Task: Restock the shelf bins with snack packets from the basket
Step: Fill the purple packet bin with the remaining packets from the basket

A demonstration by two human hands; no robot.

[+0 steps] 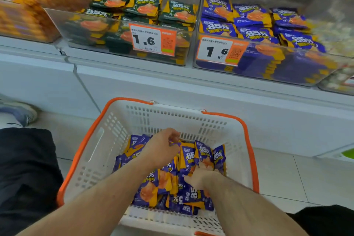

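Down in the white basket (107,140) on the floor, I see my left hand (160,151) pinching a purple snack packet (177,142) at its top edge, while my right hand (201,175) grips several upright packets (204,154); the purple bin (268,63) sits above.

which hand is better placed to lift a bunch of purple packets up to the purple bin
Right, probably. The right hand already has its fingers round upright purple packets, and the purple bin sits up on its side. The left hand only pinches at one packet edge, below the green bin.
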